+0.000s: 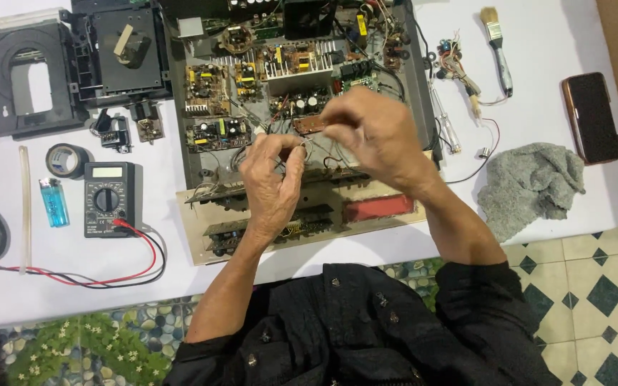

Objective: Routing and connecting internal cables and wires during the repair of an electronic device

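An opened electronic chassis [196, 166] full of circuit boards lies on a white sheet, its front panel [380, 209] folded down toward me. My right hand [377, 132] pinches a small brown circuit board [307, 125] above the chassis. My left hand [272, 182] is closed on thin wires that hang from that board, just below and to the left of it. Both hands hover over the chassis front.
A black multimeter [109, 198] with red and black leads, a blue lighter [54, 202], a tape roll [65, 160] and a clear tube lie at left. A disc tray mechanism [26, 75] sits far left. A brush [498, 46], screwdriver, grey rag [531, 187] and dark case [591, 118] lie at right.
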